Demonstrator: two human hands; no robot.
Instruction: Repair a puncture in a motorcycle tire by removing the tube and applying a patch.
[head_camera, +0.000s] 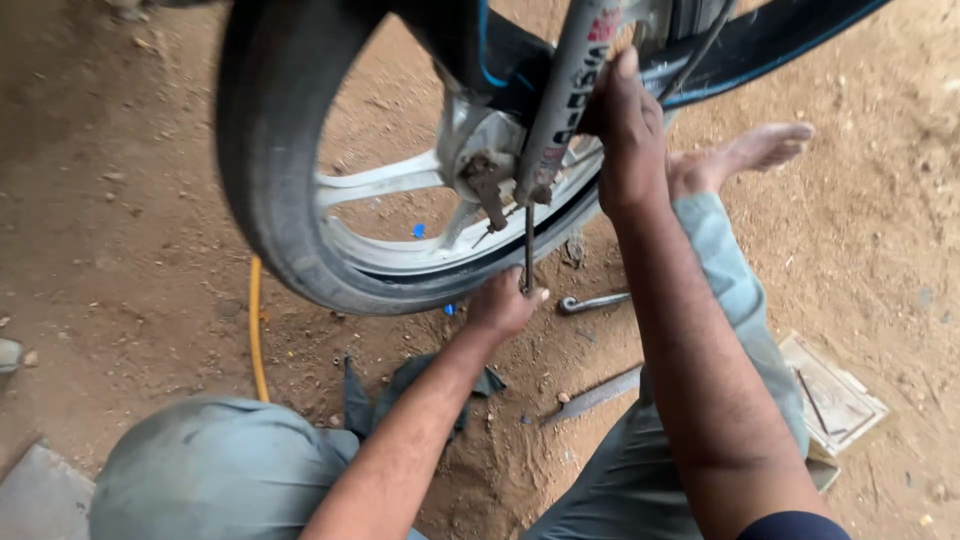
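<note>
The left hand (503, 303) is gripping a thin dark metal rod (528, 250) standing upright below the silver wheel hub (480, 150), while the right hand (630, 130) is clasping the grey fork leg (565, 100) above.

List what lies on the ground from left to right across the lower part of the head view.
Yellow hose → dark cloth → flat metal bar → cardboard piece. The left hand grips a thin rod just right of the cloth.

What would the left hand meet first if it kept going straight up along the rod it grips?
Probably the axle end of the wheel hub: the left hand holds a thin dark rod pointing up at it, beside the fork leg. Depth is unclear.
</note>
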